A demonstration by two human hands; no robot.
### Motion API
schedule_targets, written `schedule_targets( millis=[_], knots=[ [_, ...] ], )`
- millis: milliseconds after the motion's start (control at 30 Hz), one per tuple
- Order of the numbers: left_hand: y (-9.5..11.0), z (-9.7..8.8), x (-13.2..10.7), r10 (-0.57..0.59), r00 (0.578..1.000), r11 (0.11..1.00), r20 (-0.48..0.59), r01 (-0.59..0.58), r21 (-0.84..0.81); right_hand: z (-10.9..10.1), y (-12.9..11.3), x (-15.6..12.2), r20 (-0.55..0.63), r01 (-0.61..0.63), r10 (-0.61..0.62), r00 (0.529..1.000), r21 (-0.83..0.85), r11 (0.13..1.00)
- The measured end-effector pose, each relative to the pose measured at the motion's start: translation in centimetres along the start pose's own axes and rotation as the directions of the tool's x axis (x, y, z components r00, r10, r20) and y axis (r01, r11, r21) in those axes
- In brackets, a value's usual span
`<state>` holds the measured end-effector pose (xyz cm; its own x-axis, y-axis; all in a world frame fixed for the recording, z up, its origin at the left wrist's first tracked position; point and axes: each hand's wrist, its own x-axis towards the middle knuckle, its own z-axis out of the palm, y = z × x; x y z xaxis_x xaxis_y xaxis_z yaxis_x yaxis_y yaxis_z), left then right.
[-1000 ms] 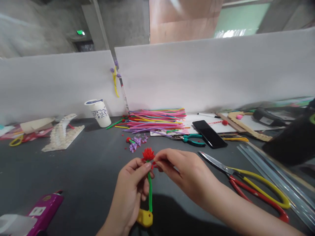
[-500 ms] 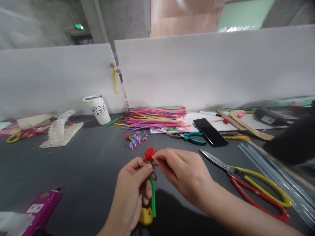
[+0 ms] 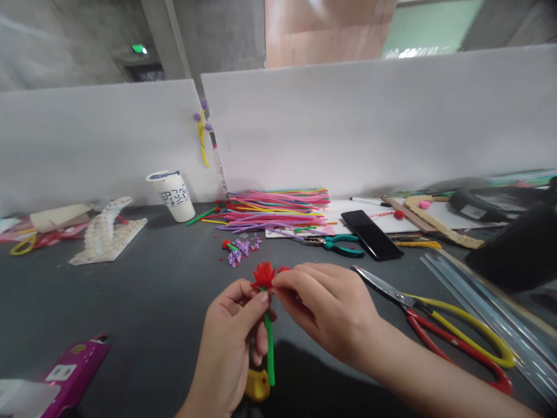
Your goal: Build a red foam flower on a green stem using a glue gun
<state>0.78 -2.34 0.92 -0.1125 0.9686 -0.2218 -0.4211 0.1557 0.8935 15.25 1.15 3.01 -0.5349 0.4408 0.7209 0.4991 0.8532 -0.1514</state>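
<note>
A red pipe-cleaner flower [image 3: 264, 275] with a green stem [image 3: 271, 348] stands upright between my hands. My left hand [image 3: 237, 328] is closed on the stem just below the bloom, thumb and fingers pinching it. Fingertips of my right hand [image 3: 328, 307] pinch at the right edge of the red petals; the exact grip is partly hidden. A bit of red shows behind the right hand's knuckles. Beyond the flower lies a small heap of purple pieces [image 3: 243, 249] beside a short red-topped green piece [image 3: 227, 245].
Large scissors [image 3: 400, 293] lie right of my right arm. Further back are pliers [image 3: 335, 242], a phone [image 3: 372, 234] and a bundle of pipe cleaners [image 3: 278, 209]. A white cup [image 3: 174, 197] stands back left. A purple box [image 3: 76, 371] and a yellow object [image 3: 258, 385] are near me.
The red petals look more upright and gathered on the right side, where my right fingers have shifted slightly. Some red now shows behind the right knuckles. My left hand keeps its hold.
</note>
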Motion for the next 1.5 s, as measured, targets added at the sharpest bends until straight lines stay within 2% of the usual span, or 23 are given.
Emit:
schedule_targets(
  millis=[367,467,533,567,600,633,700,733,767,800,867,933,1067,1133,1333,1400,1500],
  knots=[
    [-0.3,-0.4,0.1,0.098,0.995,0.99,-0.004,-0.097,0.098,0.2,0.1,-0.6,-0.011,0.097,-0.099,0.995,-0.097,0.991],
    [-0.7,-0.8,0.3,0.219,0.976,0.971,-0.014,-0.216,0.101,-0.4,-0.3,-0.3,-0.04,0.004,0.0,0.999,0.1,0.995],
    [-0.9,-1.1,0.3,0.352,0.936,0.929,-0.012,-0.348,0.123,-0.9,-0.7,0.2,-0.009,-0.189,0.201,0.98,0.297,0.936],
    [-1.0,-1.3,0.3,0.435,0.901,0.89,-0.014,-0.427,0.161,-1.1,-0.9,0.4,0.053,-0.317,0.323,0.945,0.396,0.862],
    [-1.0,-1.4,0.2,0.514,0.858,0.839,-0.002,-0.502,0.211,-1.2,-1.1,0.7,0.155,-0.449,0.432,0.888,0.488,0.749],
    [-1.0,-1.6,0.1,0.588,0.809,0.78,0.018,-0.572,0.255,-1.3,-1.3,0.9,0.28,-0.567,0.507,0.815,0.564,0.6],
    [-1.0,-1.8,-0.1,0.708,0.701,0.65,0.082,-0.692,0.314,-1.3,-1.5,1.3,0.522,-0.709,0.522,0.675,0.655,0.263],
    [-1.0,-1.9,-0.1,0.748,0.652,0.591,0.122,-0.738,0.326,-1.3,-1.5,1.4,0.601,-0.733,0.49,0.631,0.669,0.123],
    [-1.0,-2.0,-0.2,0.774,0.611,0.54,0.166,-0.774,0.331,-1.3,-1.6,1.5,0.648,-0.739,0.463,0.604,0.673,0.022],
    [-1.0,-2.2,-0.1,0.79,0.577,0.496,0.207,-0.8,0.336,-1.3,-1.6,1.5,0.671,-0.736,0.45,0.589,0.675,-0.043],
    [-1.1,-2.4,0.1,0.807,0.523,0.421,0.275,-0.836,0.352,-1.2,-1.7,1.6,0.693,-0.733,0.443,0.569,0.671,-0.108],
    [-1.1,-2.7,0.4,0.825,0.471,0.347,0.314,-0.859,0.377,-1.2,-1.8,1.6,0.716,-0.743,0.438,0.543,0.653,-0.147],
    [-1.3,-3.3,1.0,0.877,0.325,0.178,0.355,-0.904,0.389,-1.2,-1.9,1.9,0.755,-0.771,0.445,0.482,0.606,-0.194],
    [-1.3,-3.5,1.2,0.888,0.281,0.13,0.364,-0.913,0.388,-1.2,-1.9,2.0,0.763,-0.779,0.447,0.466,0.593,-0.201],
    [-1.1,-3.1,1.2,0.897,0.281,0.131,0.342,-0.907,0.401,-1.2,-2.0,1.7,0.751,-0.781,0.455,0.479,0.601,-0.169],
    [-1.1,-3.2,1.2,0.899,0.282,0.132,0.335,-0.905,0.405,-1.2,-2.0,1.7,0.755,-0.787,0.457,0.471,0.593,-0.168],
    [-1.2,-3.5,1.2,0.897,0.25,0.084,0.365,-0.906,0.415,-1.3,-2.0,1.8,0.754,-0.79,0.468,0.46,0.588,-0.171]
  ],
)
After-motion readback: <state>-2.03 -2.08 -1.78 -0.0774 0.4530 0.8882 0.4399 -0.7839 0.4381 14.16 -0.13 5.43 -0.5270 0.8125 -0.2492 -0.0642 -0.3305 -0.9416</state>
